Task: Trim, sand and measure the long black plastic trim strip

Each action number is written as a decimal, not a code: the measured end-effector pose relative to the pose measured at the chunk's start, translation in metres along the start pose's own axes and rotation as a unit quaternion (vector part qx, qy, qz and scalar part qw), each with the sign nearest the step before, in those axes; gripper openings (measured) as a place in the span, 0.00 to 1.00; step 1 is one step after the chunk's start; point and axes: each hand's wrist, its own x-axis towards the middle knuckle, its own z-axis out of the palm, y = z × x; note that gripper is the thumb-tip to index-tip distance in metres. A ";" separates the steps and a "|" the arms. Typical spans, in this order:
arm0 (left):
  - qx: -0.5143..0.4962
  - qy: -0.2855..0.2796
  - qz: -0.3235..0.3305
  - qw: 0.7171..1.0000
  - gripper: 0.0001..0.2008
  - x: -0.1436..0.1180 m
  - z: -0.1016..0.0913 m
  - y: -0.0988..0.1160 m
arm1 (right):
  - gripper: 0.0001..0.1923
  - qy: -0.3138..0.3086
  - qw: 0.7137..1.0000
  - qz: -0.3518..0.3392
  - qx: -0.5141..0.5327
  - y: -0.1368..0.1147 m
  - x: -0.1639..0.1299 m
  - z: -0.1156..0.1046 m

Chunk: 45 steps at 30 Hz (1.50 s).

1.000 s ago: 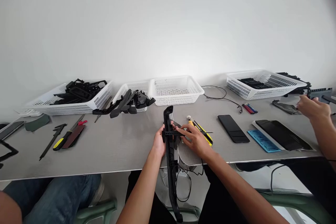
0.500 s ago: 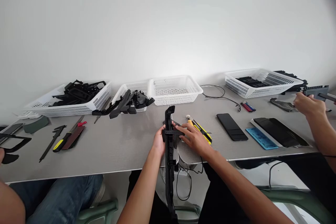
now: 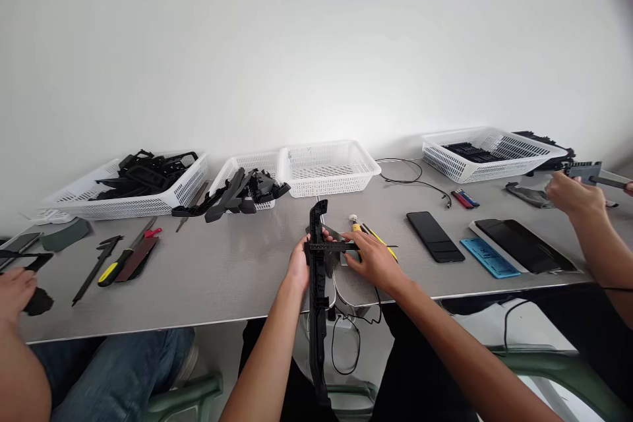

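My left hand (image 3: 299, 265) is wrapped round a long, narrow black plastic part (image 3: 317, 323). The part stretches from above the table down past its front edge. A black caliper (image 3: 336, 246) lies crosswise over it, its jaw end at the part's left side near my left fingers. My right hand (image 3: 372, 258) grips the caliper further right, with the thin end sticking out past the hand. Just behind that hand, partly covered, is a yellow utility knife (image 3: 390, 250). A flat dark piece of the part spreads between my hands, and its outline is partly hidden.
White baskets (image 3: 329, 186) line the wall; black parts (image 3: 242, 192) overhang one. Left lie another caliper (image 3: 97, 270) and a yellow-black file (image 3: 115, 271). Right are a phone (image 3: 434, 236) and a blue plate (image 3: 489, 257). Co-workers' hands (image 3: 14, 290) (image 3: 576, 194) work at both sides.
My right hand has shifted slightly along the caliper, and more of its beam shows. The left co-worker's hand has come further over the table with a black part. My left hand stays put.
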 end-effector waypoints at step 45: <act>-0.012 0.006 -0.041 0.999 0.17 -0.009 0.005 0.003 | 0.12 0.014 1.000 -0.009 0.001 0.009 -0.006 -0.003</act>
